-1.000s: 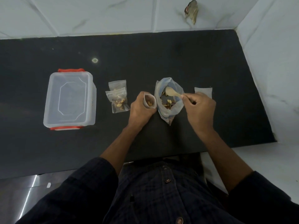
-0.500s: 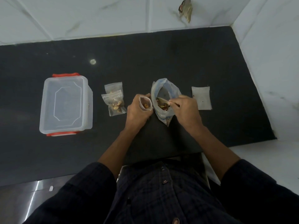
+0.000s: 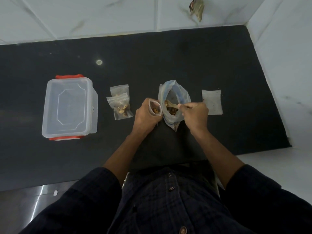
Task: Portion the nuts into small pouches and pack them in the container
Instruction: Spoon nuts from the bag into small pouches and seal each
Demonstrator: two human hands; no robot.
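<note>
At the far left of your dark bench (image 3: 168, 56) stands the clear rectangular plastic container with orange-red latches (image 3: 69, 107), its lid on, well apart from your hands. Just to its right lie two small clear zip pouches with nuts in them (image 3: 120, 105), one overlapping the other, flat on the bench. Next comes your left hand (image 3: 146, 115): its grip is curled closed around a small clear pouch held mouth-up (image 3: 155, 108), with a few brown nuts visible inside the opening. Touching that pouch on the right stands the large clear plastic bag of mixed nuts (image 3: 173, 102), its mouth spread wide and nuts showing at the bottom. Your right hand (image 3: 195, 114) has its fingers pinched shut on the handle of a pale spoon (image 3: 172, 104), whose bowl sits down inside the large bag among the nuts. Just beyond your right hand, an empty flat clear pouch (image 3: 212, 102) lies on the bench, close to the white tiled wall (image 3: 287, 56) at the right.
</note>
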